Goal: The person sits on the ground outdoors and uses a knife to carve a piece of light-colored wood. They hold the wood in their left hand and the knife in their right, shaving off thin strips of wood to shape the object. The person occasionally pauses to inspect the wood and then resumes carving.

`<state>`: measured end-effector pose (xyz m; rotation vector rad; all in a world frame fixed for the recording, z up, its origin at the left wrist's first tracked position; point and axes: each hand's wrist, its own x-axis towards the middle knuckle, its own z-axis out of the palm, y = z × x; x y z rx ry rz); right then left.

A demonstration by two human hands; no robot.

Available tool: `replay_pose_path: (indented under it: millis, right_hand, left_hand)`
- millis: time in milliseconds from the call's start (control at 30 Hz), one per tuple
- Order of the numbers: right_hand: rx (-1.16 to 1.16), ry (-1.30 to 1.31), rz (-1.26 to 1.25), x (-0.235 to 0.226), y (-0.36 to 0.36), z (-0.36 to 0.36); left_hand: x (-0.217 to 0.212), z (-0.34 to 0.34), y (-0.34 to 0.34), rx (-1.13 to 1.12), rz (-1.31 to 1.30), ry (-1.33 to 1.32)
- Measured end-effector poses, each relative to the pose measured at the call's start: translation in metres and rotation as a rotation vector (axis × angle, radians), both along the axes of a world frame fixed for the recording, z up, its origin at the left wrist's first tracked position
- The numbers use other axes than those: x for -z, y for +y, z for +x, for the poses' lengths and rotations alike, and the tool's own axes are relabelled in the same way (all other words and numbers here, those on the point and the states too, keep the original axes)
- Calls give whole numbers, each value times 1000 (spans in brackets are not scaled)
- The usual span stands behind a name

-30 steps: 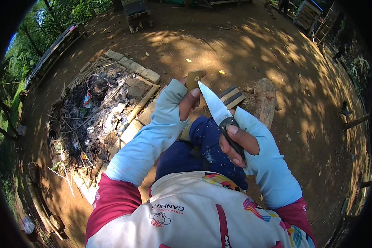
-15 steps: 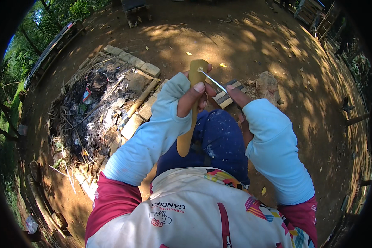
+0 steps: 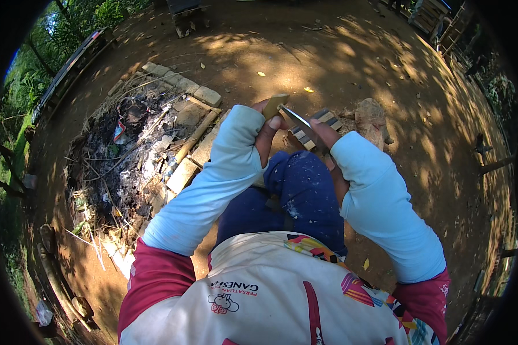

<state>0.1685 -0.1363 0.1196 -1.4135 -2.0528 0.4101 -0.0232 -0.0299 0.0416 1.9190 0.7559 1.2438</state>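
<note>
Left hand (image 3: 265, 138): clasps a tilted tan piece (image 3: 275, 104)
Right hand (image 3: 332, 144): grasps a knife (image 3: 301, 122)
Blade (image 3: 292, 115): slants up-left to the tan piece

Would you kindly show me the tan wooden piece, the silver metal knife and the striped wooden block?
Tan wooden piece (image 3: 275, 106): head view, on its exposed upper end.
Silver metal knife (image 3: 297, 118): head view, middle of the blade.
Striped wooden block (image 3: 330, 119): head view, right-hand part of its striped surface.
</note>
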Motion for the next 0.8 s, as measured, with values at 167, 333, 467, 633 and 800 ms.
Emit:
replay_pose_path:
  millis: [167, 333, 467, 633, 800]
  right_hand:
    - [-9, 195, 4, 23, 9, -4]
    - [29, 378, -267, 15, 7, -12]
    - [76, 557, -518, 8, 8, -18]
    - [-58, 1209, -944, 16, 11, -13]
    - [-348, 1731, -1067, 40, 5, -22]
  left_hand:
    - [5, -2, 5, -22, 110, 24]
    - [15, -8, 11, -118, 139, 124]
    - [17, -5, 13, -123, 141, 72]
    - [26, -2, 17, -159, 161, -32]
    - [32, 9, 22, -50, 50, -251]
